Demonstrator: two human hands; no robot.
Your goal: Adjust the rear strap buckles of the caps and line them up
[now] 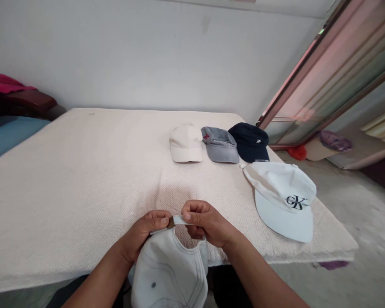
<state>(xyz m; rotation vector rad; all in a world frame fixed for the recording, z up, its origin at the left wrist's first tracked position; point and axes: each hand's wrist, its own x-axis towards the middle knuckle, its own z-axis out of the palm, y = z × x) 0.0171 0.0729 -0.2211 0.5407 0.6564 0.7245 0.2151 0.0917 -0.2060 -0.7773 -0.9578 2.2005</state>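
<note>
I hold a pale blue-white cap (167, 269) just in front of me, its back opening facing up over the near table edge. My left hand (147, 233) pinches the rear strap at its small brown buckle (171, 222). My right hand (205, 222) pinches the free end of the strap (179, 219). Both hands are closed on the strap.
The table, covered with a cream textured cloth (83, 171), also carries a white cap with a dark logo (284, 199) at the right, and a row of a cream cap (186, 143), a grey cap (220, 144) and a navy cap (250, 142). Sliding glass doors (333, 81) stand right; bedding (13, 107) lies left.
</note>
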